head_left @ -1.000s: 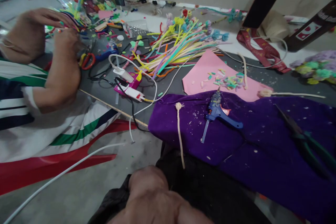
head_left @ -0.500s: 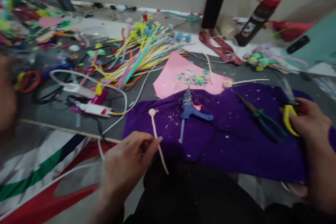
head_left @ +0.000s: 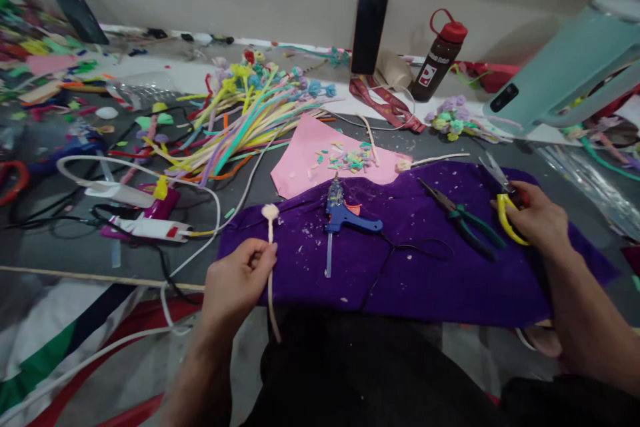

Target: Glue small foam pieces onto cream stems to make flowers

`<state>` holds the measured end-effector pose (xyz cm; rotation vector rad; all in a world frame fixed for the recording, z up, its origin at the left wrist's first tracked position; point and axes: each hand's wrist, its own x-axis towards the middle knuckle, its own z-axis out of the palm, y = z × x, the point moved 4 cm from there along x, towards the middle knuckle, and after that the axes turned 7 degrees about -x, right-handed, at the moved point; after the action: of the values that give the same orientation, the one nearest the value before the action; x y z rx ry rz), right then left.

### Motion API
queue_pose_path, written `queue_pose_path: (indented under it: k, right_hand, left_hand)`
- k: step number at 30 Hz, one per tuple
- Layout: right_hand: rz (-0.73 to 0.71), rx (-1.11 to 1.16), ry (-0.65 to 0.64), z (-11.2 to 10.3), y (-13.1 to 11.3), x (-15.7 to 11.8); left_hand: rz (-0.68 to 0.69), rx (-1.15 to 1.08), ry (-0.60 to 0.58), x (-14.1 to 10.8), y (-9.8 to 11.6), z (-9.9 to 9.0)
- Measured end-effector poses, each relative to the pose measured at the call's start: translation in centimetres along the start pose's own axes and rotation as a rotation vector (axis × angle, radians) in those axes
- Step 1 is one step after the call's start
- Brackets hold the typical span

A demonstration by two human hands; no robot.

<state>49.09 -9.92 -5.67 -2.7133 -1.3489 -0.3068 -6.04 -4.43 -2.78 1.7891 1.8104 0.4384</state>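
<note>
2 bare hands are at work, well apart over a purple cloth (head_left: 400,297) laid along the near edge of a dark grey table (head_left: 55,250). The left hand (head_left: 239,283) has thumb and fingertips pressed together on a slender cream stem with a rounded pale head (head_left: 271,230). That head sits just beyond the fingertips, and the tail runs back past the hand over the cloth's near edge. Whether the head rests on the cloth or floats above it, I cannot tell. The right hand (head_left: 543,217) is clamped around metal scissors with a yellow handle loop (head_left: 509,219), the blades pointing ahead and slightly left; how the fingers sit in the loops is hidden.

The left pinch looks well placed: close below the head, it should steady the stem without squashing the knob. A light hold would suit, since the stem seems soft and bendable. The right hand does best with the blade tips turned away from the left fingertips.

A blue glue gun with an orange trigger (head_left: 350,217) lies between the 2 hands, nearer the left; its tip may be hot, so any reach across should pass clear of it. Its thin black cord (head_left: 385,273) trails toward the right and could snag. Pointed pliers with green handles (head_left: 465,220) lie just left of the right hand. Beyond the left hand and to its right, a pink angular sheet (head_left: 295,157) bears small pastel scraps (head_left: 353,157), best left undisturbed.
</note>
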Motion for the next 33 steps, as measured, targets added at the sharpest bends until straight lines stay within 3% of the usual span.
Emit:
queue_pose_path:
  k: [3,7,11,15,25,29,33]
  right_hand:
    - [-0.047,-0.076,-0.064,0.0,0.0,0.6]
    - [-0.103,-0.089,-0.044,-0.6,-1.0,1.5]
    - [-0.165,-0.054,0.062,-0.9,-2.9,2.4]
    - [-0.176,-0.041,0.076,-0.1,-4.0,3.2]
    - [-0.085,-0.035,0.092,0.2,-3.2,4.2]
    - [-0.202,-0.015,0.070,-0.8,-3.3,2.9]
    - [-0.456,-0.103,-0.007,-1.9,-3.4,1.0]
  left_hand:
    - [0.054,-0.122,0.003,1.5,0.8,-0.4]
    - [0.077,0.294,0.137,4.2,2.4,-0.6]
    - [0.154,0.421,0.189,6.0,3.0,-0.1]
    - [0.176,0.433,0.207,6.4,2.5,0.2]
    - [0.172,0.307,0.251,6.1,2.1,-0.1]
    - [0.209,0.276,0.277,5.8,1.8,0.1]
    - [0.197,0.266,0.304,6.0,1.5,0.3]
